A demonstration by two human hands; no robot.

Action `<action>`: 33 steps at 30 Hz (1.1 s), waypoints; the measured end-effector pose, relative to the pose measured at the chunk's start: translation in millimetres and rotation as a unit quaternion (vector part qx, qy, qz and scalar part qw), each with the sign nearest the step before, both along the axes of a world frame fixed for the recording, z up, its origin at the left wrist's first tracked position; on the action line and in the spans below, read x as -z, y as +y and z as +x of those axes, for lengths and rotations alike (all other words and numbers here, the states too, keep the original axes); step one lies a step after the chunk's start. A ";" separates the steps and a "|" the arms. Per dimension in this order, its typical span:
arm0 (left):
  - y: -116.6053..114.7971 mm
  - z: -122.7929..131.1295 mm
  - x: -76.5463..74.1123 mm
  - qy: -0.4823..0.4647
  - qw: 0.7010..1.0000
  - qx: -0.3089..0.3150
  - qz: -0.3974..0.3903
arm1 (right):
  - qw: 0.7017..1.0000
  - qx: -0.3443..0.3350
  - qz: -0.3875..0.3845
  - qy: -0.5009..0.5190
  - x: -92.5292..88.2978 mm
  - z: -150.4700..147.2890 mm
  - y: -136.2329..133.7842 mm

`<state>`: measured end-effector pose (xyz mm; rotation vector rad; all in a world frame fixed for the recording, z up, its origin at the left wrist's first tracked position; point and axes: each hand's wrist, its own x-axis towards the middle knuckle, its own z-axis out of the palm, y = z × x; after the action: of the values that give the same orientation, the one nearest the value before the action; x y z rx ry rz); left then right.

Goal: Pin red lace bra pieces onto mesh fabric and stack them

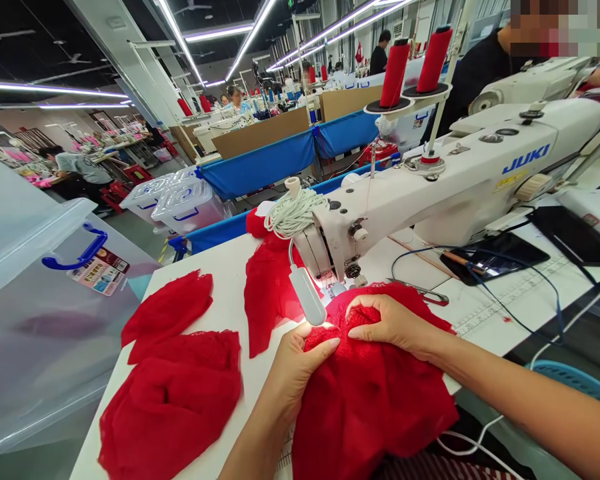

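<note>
Both hands grip a piece of red lace-edged fabric (375, 393) in front of a white JUKI sewing machine (410, 193). My left hand (297, 360) pinches its edge between thumb and fingers, just below the small clip-on lamp (307, 293). Close beside it, my right hand (387, 323) pinches a gathered fold of the same fabric. The cloth drapes over the table's front edge toward my lap. The machine's needle area is partly hidden behind the lamp and the cloth.
More red fabric pieces (175, 407) lie on the white table (247, 387) at left. Scissors (430, 295), a dark tablet-like device (500, 257) and a blue cable (525, 327) are at right. A plastic bin (35, 320) stands left; a co-worker (480, 73) sits beyond the machine.
</note>
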<state>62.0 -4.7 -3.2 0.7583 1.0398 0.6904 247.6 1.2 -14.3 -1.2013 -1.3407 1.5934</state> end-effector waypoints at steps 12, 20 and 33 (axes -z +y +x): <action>-0.4 0.3 2.2 0.012 1.000 0.011 -0.004 | 0.999 0.022 -0.019 0.021 -1.1 -3.2 -1.3; -0.1 0.9 1.4 0.013 1.000 0.012 -0.005 | 1.000 0.017 0.005 0.002 -1.9 -3.9 -1.6; 0.5 0.8 2.0 -0.013 1.000 0.011 -0.015 | 0.999 0.016 0.029 -0.017 -4.3 -3.4 -0.3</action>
<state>62.7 -4.2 -5.3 0.7311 1.0152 0.6629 244.2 0.9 -10.0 -1.2122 -1.3739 1.5081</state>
